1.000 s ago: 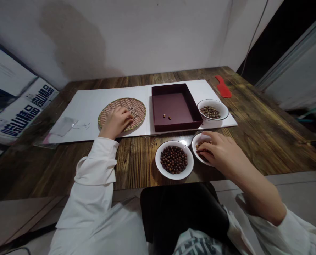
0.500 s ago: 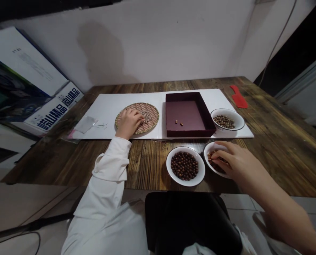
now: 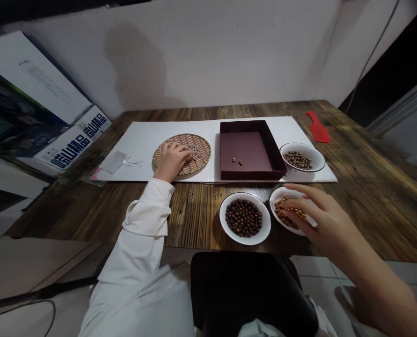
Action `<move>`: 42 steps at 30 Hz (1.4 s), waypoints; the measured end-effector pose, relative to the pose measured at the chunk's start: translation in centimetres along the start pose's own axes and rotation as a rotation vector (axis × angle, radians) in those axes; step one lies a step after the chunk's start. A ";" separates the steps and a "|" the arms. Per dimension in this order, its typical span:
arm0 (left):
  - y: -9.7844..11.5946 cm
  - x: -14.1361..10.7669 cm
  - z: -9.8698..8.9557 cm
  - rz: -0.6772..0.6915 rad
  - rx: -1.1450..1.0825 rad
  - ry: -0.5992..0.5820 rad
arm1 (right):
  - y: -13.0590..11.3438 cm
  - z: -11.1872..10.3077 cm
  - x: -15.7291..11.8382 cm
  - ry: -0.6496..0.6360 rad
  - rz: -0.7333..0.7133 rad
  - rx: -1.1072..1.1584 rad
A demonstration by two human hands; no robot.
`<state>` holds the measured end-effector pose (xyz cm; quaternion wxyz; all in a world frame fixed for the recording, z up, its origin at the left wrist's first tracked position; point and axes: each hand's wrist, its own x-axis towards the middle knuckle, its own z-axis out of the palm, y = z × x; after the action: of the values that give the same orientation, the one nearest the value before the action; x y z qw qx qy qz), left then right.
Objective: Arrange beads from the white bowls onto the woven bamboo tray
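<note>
My left hand (image 3: 171, 161) lies on a round woven bamboo tray (image 3: 204, 157), its fingertips reaching a small patch of beads (image 3: 194, 152). Whether it holds any is hidden. My right hand (image 3: 320, 220) hovers with fingers apart over a white bowl (image 3: 292, 225) of light brown wooden beads (image 3: 288, 213), fingertips at the beads. Next to that bowl is a white bowl (image 3: 264, 224) of dark brown beads (image 3: 243, 218). A maroon open box (image 3: 253, 164) holds two beads (image 3: 237, 161) on its floor. A third white bowl (image 3: 318, 159) holds pale beads (image 3: 297, 160).
A white board (image 3: 148, 142) under the tray, box and back bowl lies on a dark wooden table (image 3: 89, 210). A red plastic comb (image 3: 318, 127) lies at the back right. A clear plastic bag (image 3: 114, 161) sits at the board's left end, with printed cartons (image 3: 71, 145) leaning beyond the table.
The view has shifted slightly since the oldest frame. My right hand has lifted a little and its fingers have spread over the beads. My left hand stays on the tray.
</note>
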<state>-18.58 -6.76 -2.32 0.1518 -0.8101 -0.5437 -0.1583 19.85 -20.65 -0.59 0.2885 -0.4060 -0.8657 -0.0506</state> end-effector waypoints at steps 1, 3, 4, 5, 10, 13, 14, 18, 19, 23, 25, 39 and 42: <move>0.0 0.0 0.0 -0.006 0.002 0.000 | 0.0 0.0 0.0 0.011 -0.002 0.001; 0.1 0.0 -0.1 -0.017 0.005 -0.005 | -0.1 -0.1 0.0 0.027 -0.009 0.005; 0.1 0.1 -0.2 -0.024 0.008 -0.011 | -0.1 -0.1 0.0 0.032 -0.011 0.007; 0.2 0.1 -0.2 -0.032 0.011 -0.017 | -0.2 -0.1 0.0 0.032 -0.011 0.011; 0.4 0.2 -0.3 -0.052 0.022 -0.048 | -0.6 -0.1 0.0 0.016 0.013 0.031; 0.3 0.2 -0.2 -0.046 0.005 -0.050 | -0.9 -0.2 0.2 0.012 0.009 0.040; 0.3 0.2 -0.1 -0.042 0.001 -0.046 | -1.1 -0.2 0.3 0.009 0.008 0.042; 0.1 0.2 0.3 -0.018 0.005 -0.022 | -1.6 -0.1 0.8 0.003 0.012 0.037; 0.1 0.2 0.3 -0.013 0.003 -0.017 | -1.7 0.0 1.0 0.006 0.010 0.038; 0.0 0.1 0.4 -0.003 -0.019 -0.001 | -2.3 0.5 1.8 0.025 -0.028 0.049; 0.0 0.1 0.3 -0.006 -0.030 0.004 | -2.6 0.8 2.1 0.015 -0.045 0.046; 1.8 0.3 -0.1 0.045 -0.074 0.024 | -3.2 1.6 2.7 -0.009 -0.032 0.064; 3.1 0.3 -0.5 0.109 -0.098 0.041 | -3.2 1.7 2.7 -0.013 -0.026 0.058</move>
<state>-15.68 -7.84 -1.99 0.1314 -0.8416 -0.4871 -0.1927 15.39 -20.37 -0.10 0.2938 -0.3864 -0.8739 -0.0269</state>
